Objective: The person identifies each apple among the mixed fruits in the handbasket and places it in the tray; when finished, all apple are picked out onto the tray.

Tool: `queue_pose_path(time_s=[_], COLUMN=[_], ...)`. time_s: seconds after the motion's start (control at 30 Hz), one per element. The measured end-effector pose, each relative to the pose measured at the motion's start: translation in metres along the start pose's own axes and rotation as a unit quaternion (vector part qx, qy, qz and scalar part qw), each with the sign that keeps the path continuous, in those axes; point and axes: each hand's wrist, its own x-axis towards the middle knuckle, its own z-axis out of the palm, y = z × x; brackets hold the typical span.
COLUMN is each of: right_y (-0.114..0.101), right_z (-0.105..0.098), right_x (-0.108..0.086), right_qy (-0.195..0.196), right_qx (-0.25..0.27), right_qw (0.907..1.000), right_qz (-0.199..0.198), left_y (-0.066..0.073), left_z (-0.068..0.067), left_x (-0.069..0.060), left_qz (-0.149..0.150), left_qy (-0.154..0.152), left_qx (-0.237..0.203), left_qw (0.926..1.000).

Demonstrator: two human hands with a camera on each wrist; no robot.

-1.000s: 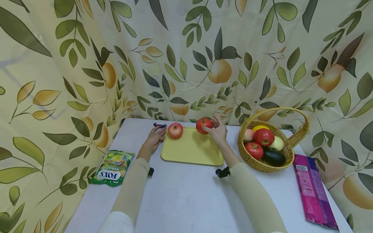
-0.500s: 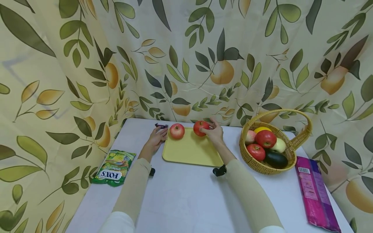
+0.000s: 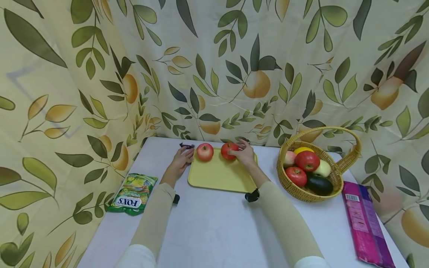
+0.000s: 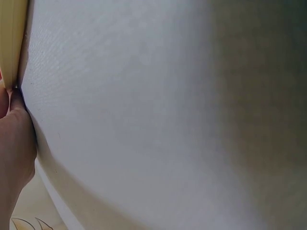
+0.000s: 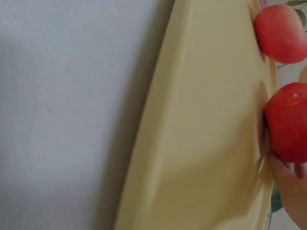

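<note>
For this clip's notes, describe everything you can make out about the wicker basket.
The golden-tan wicker basket has a rounded, tightly woven bowl and a tall arched handle, broad at its right end. It stands upright on the white tabletop, to the right of the yellow tray and apart from it. It holds two red apples, a pinkish fruit, a yellow fruit, a pale greenish fruit and a dark, glossy oblong one. Whether the pink-and-purple packet beside it touches is unclear.

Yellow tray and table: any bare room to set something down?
Free: the yellow tray's near half and the white tabletop between the sleeves. Crowded: the tray's far edge, with a pinkish apple and a right hand holding a red apple; right, by the wicker basket and pink packet.
</note>
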Motion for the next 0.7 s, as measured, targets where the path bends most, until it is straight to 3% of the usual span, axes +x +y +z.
queue_pose_path(time_s=[0.3,0.7], right_y=[0.0,0.003], right_z=[-0.008,-0.023], right_x=[0.0,-0.007], right_qy=[-0.067,-0.067], right_qx=[-0.012,-0.024], right_qw=[0.9974,0.997], right_qz=[0.023,0.031], left_y=[-0.004,-0.002], left_z=[-0.006,0.0], left_x=[-0.001,-0.002], left_qz=[0.011,0.006], left_qy=[0.013,0.0], left_qx=[-0.015,-0.009], left_qw=[0.9997,0.9999])
